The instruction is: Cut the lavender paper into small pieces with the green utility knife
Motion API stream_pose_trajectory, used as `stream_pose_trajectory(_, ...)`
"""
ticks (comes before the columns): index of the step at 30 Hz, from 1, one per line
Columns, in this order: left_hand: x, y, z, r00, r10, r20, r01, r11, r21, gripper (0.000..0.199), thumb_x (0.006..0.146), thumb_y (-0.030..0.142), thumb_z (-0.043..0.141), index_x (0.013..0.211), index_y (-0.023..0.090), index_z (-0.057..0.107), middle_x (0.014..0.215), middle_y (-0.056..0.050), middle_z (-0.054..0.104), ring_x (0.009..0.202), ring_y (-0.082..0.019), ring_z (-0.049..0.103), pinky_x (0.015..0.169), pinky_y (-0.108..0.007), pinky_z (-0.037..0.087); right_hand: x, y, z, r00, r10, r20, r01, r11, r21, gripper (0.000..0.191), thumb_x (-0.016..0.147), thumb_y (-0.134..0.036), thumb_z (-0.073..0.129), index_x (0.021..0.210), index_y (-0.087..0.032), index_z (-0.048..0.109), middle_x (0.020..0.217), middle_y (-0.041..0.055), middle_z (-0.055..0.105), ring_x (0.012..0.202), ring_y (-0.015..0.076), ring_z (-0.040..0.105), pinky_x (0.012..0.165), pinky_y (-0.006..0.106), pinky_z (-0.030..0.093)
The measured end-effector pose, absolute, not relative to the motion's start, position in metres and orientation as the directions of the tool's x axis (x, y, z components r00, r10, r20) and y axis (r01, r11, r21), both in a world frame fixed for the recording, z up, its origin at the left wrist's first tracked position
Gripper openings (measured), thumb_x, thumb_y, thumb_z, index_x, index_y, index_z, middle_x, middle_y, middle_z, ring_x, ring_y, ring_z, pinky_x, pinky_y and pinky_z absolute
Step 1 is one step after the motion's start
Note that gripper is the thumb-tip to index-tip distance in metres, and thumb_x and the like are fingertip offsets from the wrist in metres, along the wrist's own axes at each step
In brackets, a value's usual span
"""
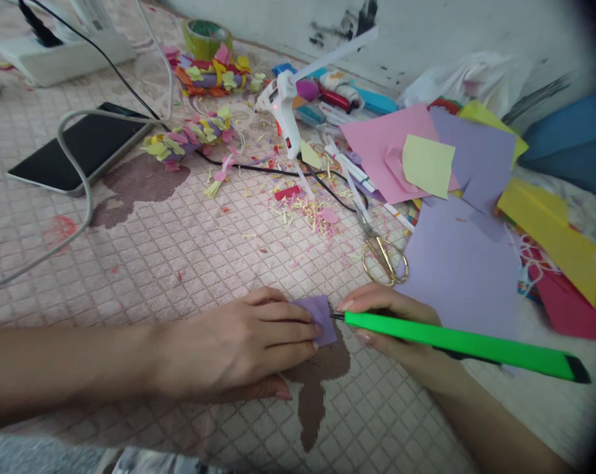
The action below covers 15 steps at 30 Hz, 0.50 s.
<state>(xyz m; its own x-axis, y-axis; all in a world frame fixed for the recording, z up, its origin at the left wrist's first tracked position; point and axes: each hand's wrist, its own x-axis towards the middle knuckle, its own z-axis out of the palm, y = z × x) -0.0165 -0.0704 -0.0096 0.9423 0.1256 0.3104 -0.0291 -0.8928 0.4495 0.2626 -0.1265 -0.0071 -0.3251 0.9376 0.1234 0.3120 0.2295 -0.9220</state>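
Flat left hand (233, 345), paper (320, 320) — right (401, 326), knife-ish (460, 342)

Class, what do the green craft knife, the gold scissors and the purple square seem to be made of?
The green craft knife looks like smooth moulded plastic, with a bright, slightly glossy surface. The gold scissors seem metal, their loop handles shining, possibly plated. The purple square looks like matte coloured paper: thin, flat, with cut edges.

Beyond the fingers (288, 322), a scuffed white wall (441, 29) with dark marks meets a pink woven mat (179, 276), apparently floor covering; a blue cushion (567, 141) lies beyond and right of them.
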Motion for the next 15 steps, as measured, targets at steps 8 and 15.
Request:
stream_pose_trajectory(8, -0.0156, -0.0697, -0.0108, 0.948, 0.118, 0.297, -0.023, -0.901, 0.432, 0.039, 0.110, 0.036, 0.040, 0.134, 0.011, 0.058, 0.141, -0.013, 0.064, 0.132, -0.023, 0.058, 0.113, -0.038, 0.038, 0.2611, -0.1257, -0.0069, -0.321, 0.937, 0.135, 0.320, 0.242, -0.916, 0.017, 0.090, -0.021, 0.074, 0.105, -0.026, 0.074, 0.100, 0.0048, 0.076, 0.094, 0.0198, 0.072, 0.078, 0.032, 0.062)
stream_pose_trajectory(15, -0.0161, -0.0705, -0.0106, 0.949, 0.106, 0.296, -0.027, -0.910, 0.414, 0.040, 0.111, 0.037, 0.038, 0.133, 0.010, 0.059, 0.142, -0.011, 0.064, 0.132, -0.023, 0.058, 0.112, -0.038, 0.037, 0.2615, -0.1262, -0.0069, -0.322, 0.938, 0.129, 0.311, 0.233, -0.921, 0.019, 0.090, -0.020, 0.074, 0.107, -0.027, 0.073, 0.101, 0.0037, 0.075, 0.095, 0.0183, 0.071, 0.080, 0.031, 0.061)
